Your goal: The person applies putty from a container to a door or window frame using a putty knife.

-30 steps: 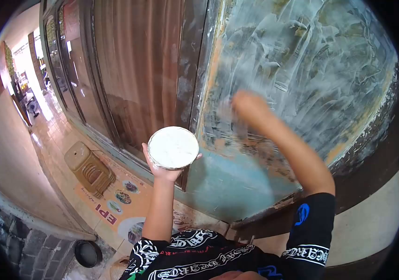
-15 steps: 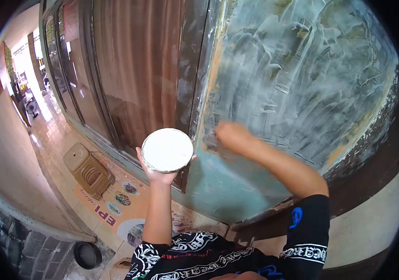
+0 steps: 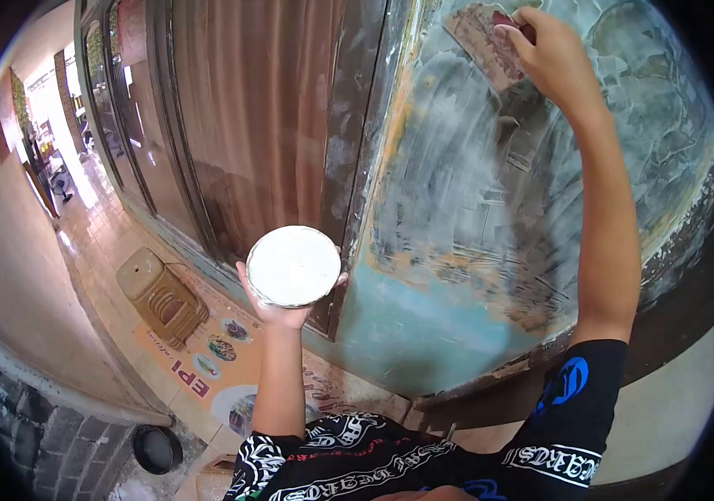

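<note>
My left hand (image 3: 282, 316) holds up a round tub (image 3: 294, 265) from below, its fingers wrapped round the sides. Bright white fills the tub's round top, too overexposed to show detail. High on the right, my right hand (image 3: 556, 60) grips a wide-bladed putty knife (image 3: 482, 43) by its dark reddish handle. The broad blade is smeared and lies against or very near the wall panel (image 3: 440, 184); contact is hard to tell. White-grey streaks of filler cover much of that blue-green panel, with bare orange-brown patches along its left and lower edges.
A window with brown curtains (image 3: 257, 125) stands left of the panel. On the floor are a tan plastic stool (image 3: 161, 292), a printed banner (image 3: 207, 367) and a black round pan (image 3: 156, 451). A grey block wall (image 3: 65, 447) borders the lower left.
My right hand has swung from the panel's lower left edge to its upper part, and the putty knife now shows clearly. The tub in my left hand has barely shifted.
</note>
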`<state>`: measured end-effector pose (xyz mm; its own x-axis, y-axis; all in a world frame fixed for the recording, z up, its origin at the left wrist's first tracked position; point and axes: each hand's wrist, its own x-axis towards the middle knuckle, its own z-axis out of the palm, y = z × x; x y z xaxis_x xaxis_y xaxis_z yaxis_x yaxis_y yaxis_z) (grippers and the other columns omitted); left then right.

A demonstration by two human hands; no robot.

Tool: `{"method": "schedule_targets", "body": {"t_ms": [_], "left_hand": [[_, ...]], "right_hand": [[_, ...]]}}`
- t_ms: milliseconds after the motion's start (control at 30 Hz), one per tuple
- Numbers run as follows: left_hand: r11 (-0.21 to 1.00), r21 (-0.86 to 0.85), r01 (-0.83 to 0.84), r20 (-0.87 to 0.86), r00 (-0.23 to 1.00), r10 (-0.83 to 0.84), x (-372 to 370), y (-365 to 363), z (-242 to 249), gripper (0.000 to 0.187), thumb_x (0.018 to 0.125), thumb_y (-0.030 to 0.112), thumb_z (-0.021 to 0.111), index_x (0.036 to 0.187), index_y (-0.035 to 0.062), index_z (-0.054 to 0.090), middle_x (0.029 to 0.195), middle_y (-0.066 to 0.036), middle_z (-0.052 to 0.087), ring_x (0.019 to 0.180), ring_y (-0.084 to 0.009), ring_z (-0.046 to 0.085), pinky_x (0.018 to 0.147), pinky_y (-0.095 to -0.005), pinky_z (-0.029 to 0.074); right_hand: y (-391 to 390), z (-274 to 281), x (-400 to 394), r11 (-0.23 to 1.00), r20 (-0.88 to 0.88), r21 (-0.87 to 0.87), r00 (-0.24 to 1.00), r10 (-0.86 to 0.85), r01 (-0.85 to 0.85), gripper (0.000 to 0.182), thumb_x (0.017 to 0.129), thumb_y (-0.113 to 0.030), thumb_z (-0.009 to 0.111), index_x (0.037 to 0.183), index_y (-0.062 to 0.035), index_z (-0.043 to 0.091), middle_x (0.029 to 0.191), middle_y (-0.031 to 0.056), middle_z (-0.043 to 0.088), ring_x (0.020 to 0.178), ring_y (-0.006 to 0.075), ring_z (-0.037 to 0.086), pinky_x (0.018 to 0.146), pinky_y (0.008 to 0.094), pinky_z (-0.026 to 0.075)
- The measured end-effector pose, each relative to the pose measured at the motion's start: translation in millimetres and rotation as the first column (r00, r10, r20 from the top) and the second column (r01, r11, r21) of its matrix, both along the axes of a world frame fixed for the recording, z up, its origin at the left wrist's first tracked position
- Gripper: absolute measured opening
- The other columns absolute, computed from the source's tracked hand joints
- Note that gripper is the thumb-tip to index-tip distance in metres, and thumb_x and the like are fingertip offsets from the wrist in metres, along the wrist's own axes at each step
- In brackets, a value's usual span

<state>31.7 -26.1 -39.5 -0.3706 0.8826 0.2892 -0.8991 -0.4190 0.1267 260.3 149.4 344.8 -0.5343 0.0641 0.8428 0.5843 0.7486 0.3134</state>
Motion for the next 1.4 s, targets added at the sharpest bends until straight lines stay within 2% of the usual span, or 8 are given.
{"method": "schedule_targets", "body": {"t_ms": [133, 167, 333, 633, 733, 933, 1100, 1400], "left_hand": [[0.998, -0.015, -0.055, -0.006, 0.998, 0.055, -5.3, 0.3, -2.9, 0.092, 0.085, 0.080, 0.039, 0.150, 0.0142, 0.038, 0.154, -0.016, 0.037, 0.137, -0.0474, 0.038, 0.102, -0.0793, 0.032], [0.998, -0.014, -0.055, -0.003, 0.999, 0.055, -5.5, 0.5, -4.1, 0.092, 0.085, 0.080, 0.039, 0.150, 0.0142, 0.038, 0.154, -0.016, 0.037, 0.137, -0.0474, 0.038, 0.102, -0.0793, 0.032], [1.000, 0.004, 0.007, -0.031, 1.000, -0.007, -0.7, -3.3, -0.5, 0.092, 0.085, 0.080, 0.039, 0.149, 0.0144, 0.039, 0.153, -0.016, 0.038, 0.135, -0.0468, 0.041, 0.101, -0.0775, 0.034], [0.999, -0.011, 0.040, 0.004, 0.999, -0.040, 7.9, 11.1, 8.8, 0.094, 0.083, 0.082, 0.039, 0.150, 0.0157, 0.038, 0.154, -0.016, 0.036, 0.136, -0.0505, 0.038, 0.099, -0.0844, 0.028], [0.999, -0.012, 0.039, -0.004, 0.999, -0.039, 6.1, 9.2, 7.1, 0.095, 0.082, 0.082, 0.040, 0.150, 0.0161, 0.037, 0.155, -0.017, 0.035, 0.136, -0.0503, 0.037, 0.099, -0.0850, 0.027], [1.000, -0.003, 0.025, 0.005, 1.000, -0.025, 7.0, 7.9, 8.9, 0.093, 0.083, 0.081, 0.041, 0.150, 0.0168, 0.037, 0.154, -0.015, 0.036, 0.137, -0.0480, 0.037, 0.098, -0.0856, 0.027], [0.998, -0.007, 0.059, -0.006, 0.998, -0.059, 10.9, 10.8, 10.0, 0.094, 0.082, 0.081, 0.041, 0.150, 0.0176, 0.037, 0.155, -0.015, 0.036, 0.137, -0.0478, 0.038, 0.098, -0.0857, 0.026], [1.000, -0.013, 0.026, 0.019, 0.999, -0.026, 8.9, 13.3, 27.8, 0.094, 0.082, 0.081, 0.041, 0.151, 0.0175, 0.037, 0.155, -0.016, 0.035, 0.137, -0.0499, 0.037, 0.098, -0.0859, 0.026]], "right_hand": [[-16.2, -91.4, -9.8, 0.946, 0.128, -0.284, 0.972, 0.198, -0.155, 0.018, 0.090, -0.019, 0.068, 0.092, -0.0014, 0.065, 0.084, 0.0147, 0.064, 0.076, 0.0279, 0.062, 0.070, 0.0386, 0.048], [-23.4, -131.9, -16.6, 0.933, 0.339, -0.353, 0.939, 0.061, 0.067, 0.019, 0.090, -0.020, 0.065, 0.094, -0.0017, 0.066, 0.095, 0.0195, 0.065, 0.091, 0.0377, 0.064, 0.082, 0.0473, 0.051], [0.1, -316.8, -19.4, 0.886, 0.706, -0.373, 0.704, 0.079, 0.274, 0.011, 0.082, -0.004, 0.060, 0.087, 0.0016, 0.067, 0.097, 0.0206, 0.066, 0.091, 0.0369, 0.068, 0.073, 0.0465, 0.056], [13.9, -70.3, 5.2, 0.994, 0.022, -0.016, 0.994, -0.110, 0.110, 0.019, 0.092, -0.018, 0.059, 0.093, -0.0019, 0.069, 0.095, 0.0201, 0.066, 0.090, 0.0391, 0.064, 0.079, 0.0476, 0.051], [-12.4, -37.4, 22.5, 0.989, -0.098, -0.147, 0.995, -0.031, 0.017, 0.022, 0.093, -0.021, 0.059, 0.093, -0.0012, 0.067, 0.094, 0.0205, 0.064, 0.089, 0.0395, 0.063, 0.078, 0.0480, 0.050], [-4.4, -223.9, -14.8, 0.825, 0.485, -0.549, 0.855, 0.184, 0.135, 0.016, 0.087, -0.016, 0.063, 0.092, -0.0008, 0.066, 0.095, 0.0185, 0.064, 0.091, 0.0376, 0.065, 0.078, 0.0474, 0.053], [21.6, -254.1, -40.1, 0.899, 0.645, -0.324, 0.764, -0.017, 0.293, 0.016, 0.084, -0.007, 0.058, 0.093, 0.0012, 0.068, 0.098, 0.0189, 0.066, 0.094, 0.0383, 0.067, 0.077, 0.0465, 0.057], [25.1, 68.6, -9.0, 0.942, 0.042, 0.063, 0.942, -0.333, 0.330, 0.024, 0.090, -0.022, 0.064, 0.089, 0.0004, 0.071, 0.084, 0.0219, 0.069, 0.079, 0.0332, 0.069, 0.070, 0.0431, 0.052]]}}
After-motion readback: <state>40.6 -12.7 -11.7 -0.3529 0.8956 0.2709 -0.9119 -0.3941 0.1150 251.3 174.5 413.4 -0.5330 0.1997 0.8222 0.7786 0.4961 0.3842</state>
